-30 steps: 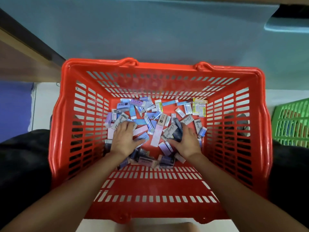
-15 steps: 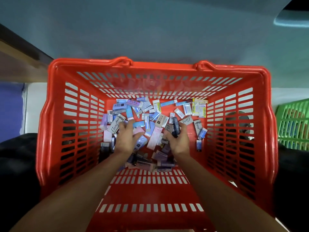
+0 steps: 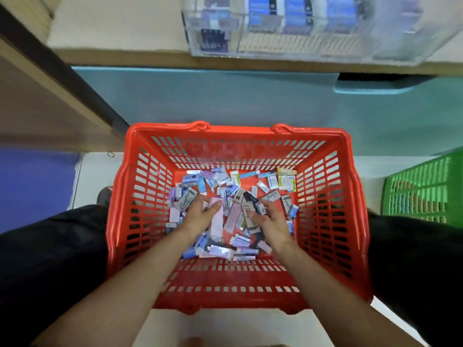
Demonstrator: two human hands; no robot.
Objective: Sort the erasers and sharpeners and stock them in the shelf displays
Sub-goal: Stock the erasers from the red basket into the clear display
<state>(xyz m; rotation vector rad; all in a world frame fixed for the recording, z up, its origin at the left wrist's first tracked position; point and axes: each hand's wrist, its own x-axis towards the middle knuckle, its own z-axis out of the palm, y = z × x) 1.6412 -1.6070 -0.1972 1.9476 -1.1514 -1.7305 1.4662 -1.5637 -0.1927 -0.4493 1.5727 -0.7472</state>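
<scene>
A red plastic basket sits in front of me, its floor covered with a heap of packaged erasers in blue, lilac, pink, grey and yellow wrappers. Both hands are down in the heap. My left hand grips a long pale pink eraser pack, thumb over its top. My right hand holds a grey eraser pack with script lettering and a dark one above it. A clear acrylic shelf display with blue packs stands on the shelf above.
A green basket stands to the right. The wooden shelf edge runs across the top, with a teal panel below it. Dark trouser legs flank the red basket on both sides. A blue surface lies at the left.
The camera has tilted up, bringing the shelf and clear display into view. Both hands have closed on eraser packs and lifted them slightly out of the heap.
</scene>
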